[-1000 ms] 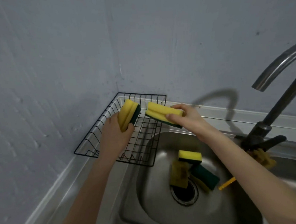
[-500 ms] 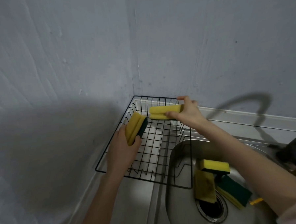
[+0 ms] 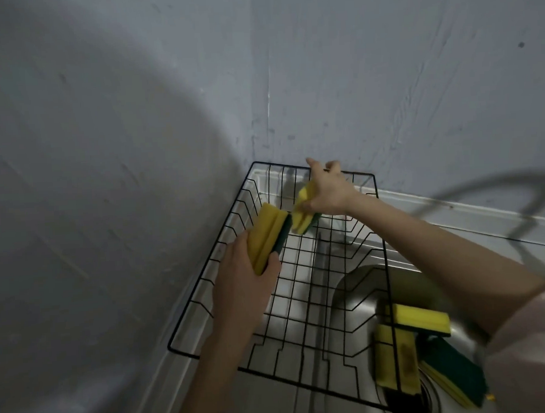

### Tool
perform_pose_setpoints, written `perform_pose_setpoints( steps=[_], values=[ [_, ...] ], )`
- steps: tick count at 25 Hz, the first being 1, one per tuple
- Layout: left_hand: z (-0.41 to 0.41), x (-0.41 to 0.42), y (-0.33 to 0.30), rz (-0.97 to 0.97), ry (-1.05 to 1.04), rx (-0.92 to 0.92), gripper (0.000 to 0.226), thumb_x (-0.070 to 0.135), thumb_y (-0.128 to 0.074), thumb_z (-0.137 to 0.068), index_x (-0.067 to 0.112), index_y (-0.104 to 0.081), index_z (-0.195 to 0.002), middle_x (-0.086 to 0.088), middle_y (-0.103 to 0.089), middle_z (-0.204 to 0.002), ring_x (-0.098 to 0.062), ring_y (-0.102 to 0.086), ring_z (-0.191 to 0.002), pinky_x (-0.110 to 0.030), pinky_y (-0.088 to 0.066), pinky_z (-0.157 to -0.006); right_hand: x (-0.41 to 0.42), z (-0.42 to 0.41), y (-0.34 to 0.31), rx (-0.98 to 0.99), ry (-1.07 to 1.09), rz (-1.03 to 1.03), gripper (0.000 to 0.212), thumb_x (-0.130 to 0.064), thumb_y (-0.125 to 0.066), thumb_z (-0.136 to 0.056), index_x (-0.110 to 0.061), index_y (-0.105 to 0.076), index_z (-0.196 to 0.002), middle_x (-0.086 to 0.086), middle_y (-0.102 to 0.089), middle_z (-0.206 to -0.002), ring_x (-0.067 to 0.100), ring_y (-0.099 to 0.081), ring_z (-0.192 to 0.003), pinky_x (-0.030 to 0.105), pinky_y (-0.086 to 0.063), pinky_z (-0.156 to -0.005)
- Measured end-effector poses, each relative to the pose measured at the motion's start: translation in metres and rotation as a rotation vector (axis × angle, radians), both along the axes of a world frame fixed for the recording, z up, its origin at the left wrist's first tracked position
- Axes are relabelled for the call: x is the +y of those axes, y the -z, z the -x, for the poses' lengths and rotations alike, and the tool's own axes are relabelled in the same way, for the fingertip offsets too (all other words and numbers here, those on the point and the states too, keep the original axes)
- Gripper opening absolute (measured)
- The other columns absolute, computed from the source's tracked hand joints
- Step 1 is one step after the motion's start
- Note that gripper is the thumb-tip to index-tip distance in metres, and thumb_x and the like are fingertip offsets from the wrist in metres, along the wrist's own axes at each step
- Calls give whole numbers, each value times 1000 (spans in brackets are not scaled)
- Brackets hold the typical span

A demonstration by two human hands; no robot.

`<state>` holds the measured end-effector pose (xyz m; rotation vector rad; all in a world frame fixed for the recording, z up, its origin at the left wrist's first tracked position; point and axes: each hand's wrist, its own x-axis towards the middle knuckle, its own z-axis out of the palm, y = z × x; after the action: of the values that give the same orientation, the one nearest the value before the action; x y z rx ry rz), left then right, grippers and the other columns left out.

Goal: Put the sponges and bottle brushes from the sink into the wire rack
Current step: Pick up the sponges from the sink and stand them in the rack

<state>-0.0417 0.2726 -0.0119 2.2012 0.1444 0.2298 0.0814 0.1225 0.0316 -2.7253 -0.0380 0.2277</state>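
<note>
A black wire rack (image 3: 205,273) sits in the corner, partly overhanging the steel sink (image 3: 357,284). My left hand (image 3: 241,290) grips a yellow and green sponge (image 3: 266,235) upright over the rack's left side. My right hand (image 3: 327,194) holds a second yellow sponge (image 3: 303,217) low inside the rack's far end, thumb on it and fingers spread. Three more sponges lie in the sink bowl: one flat yellow sponge (image 3: 419,318), one stained sponge (image 3: 396,364) over the drain, one green-side-up sponge (image 3: 450,374). No bottle brush shows clearly.
Grey walls meet in a corner right behind the rack (image 3: 266,112). The tap's shadow falls on the right wall. The sink drain (image 3: 411,407) is at the bottom right. A steel counter ledge runs along the left wall.
My right hand has lowered its sponge into the far end of the rack and tilted it. My left hand with its sponge has moved a little further over the rack. The camera has come closer.
</note>
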Motion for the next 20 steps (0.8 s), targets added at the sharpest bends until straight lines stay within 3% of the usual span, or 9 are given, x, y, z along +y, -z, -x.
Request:
perform_pose_setpoints(
  steps=[5,9,15,20],
  values=[
    [1,2,5,35,-5,31,51,35,-54,-85,21,-38,-132,-3,-52,-121,-14,-48,-97,-29,-40,-76,33,-13,23,-92,-72,-22,97,-29,-71,-76,-21,-3,-145,22,-4,-150,39,-19,-138,48,-30,-113],
    [-1,8,10,61,-16,63,49,34,-54,-85,19,-41,-129,-5,-54,-117,-18,-52,-96,-30,-43,-73,28,-16,43,-115,-36,-156,98,-29,-72,-75,-18,-5,-145,21,4,-152,37,-9,-142,42,-26,-116],
    [-4,8,14,67,-15,56,51,33,-54,-85,19,-39,-131,-2,-53,-116,-14,-49,-93,-27,-40,-74,20,-22,63,-26,-65,-145,78,-27,-63,-81,-18,-18,-144,20,-32,-139,36,-32,-129,43,-36,-107],
    [-6,10,18,94,-21,52,55,31,-55,-86,19,-35,-136,-3,-51,-126,-12,-47,-98,-25,-39,-78,17,-18,66,-39,-57,-224,69,-19,-60,-84,-19,-22,-142,21,-34,-134,36,-44,-119,35,-42,-98]
  ],
)
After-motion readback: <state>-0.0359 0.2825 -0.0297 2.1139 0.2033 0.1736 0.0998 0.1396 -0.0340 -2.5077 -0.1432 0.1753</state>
